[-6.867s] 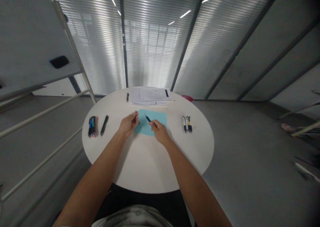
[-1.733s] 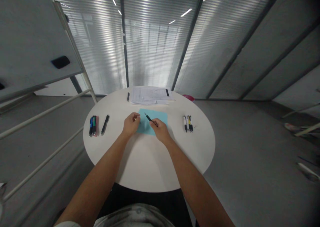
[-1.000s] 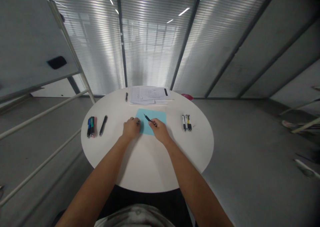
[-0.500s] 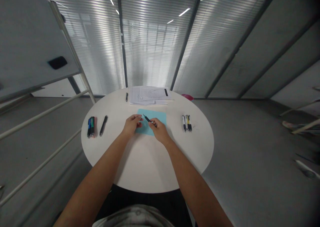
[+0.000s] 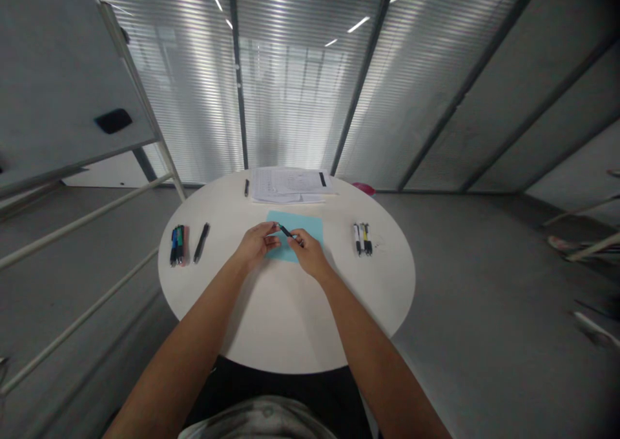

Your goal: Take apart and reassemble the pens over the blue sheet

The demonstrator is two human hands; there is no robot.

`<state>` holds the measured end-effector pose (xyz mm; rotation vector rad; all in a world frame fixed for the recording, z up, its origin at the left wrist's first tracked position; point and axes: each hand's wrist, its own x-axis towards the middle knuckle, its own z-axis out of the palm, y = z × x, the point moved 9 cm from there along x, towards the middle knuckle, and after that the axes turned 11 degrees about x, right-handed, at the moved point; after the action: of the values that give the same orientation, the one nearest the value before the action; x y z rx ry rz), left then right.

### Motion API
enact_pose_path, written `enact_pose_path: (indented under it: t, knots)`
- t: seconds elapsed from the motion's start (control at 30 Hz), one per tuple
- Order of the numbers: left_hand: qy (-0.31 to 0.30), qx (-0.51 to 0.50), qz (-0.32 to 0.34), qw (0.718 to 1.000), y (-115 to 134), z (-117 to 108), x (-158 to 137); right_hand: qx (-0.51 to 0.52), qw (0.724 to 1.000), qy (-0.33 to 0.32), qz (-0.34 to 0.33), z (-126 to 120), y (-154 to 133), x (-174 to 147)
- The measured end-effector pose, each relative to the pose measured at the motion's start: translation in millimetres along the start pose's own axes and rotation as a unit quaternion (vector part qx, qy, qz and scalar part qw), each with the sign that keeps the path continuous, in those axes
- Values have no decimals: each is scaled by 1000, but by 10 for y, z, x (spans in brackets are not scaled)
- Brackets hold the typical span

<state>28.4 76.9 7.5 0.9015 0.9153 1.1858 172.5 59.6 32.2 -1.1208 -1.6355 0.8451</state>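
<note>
Round table's (image 5: 285,323) near rim bare, both hands pinching black pen (image 5: 289,234) over blue sheet (image 5: 310,226).

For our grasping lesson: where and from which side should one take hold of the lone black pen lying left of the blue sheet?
Grip the lone black pen at mid-barrel, coming from above with fingers across it: it lies flat, slightly slanted, clear of the coloured pens.
</note>
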Motion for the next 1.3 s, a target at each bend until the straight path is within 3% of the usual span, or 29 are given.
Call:
enact_pose_path:
  t: [0.7,1.3]
  knots:
    - [7,0,3,1000,-21,-20,6,-11,1000,-10,-10,17,-10,-7]
    - [52,24,-2,998,3,-58,-20,-44,998,-21,-32,29,-6,-11]
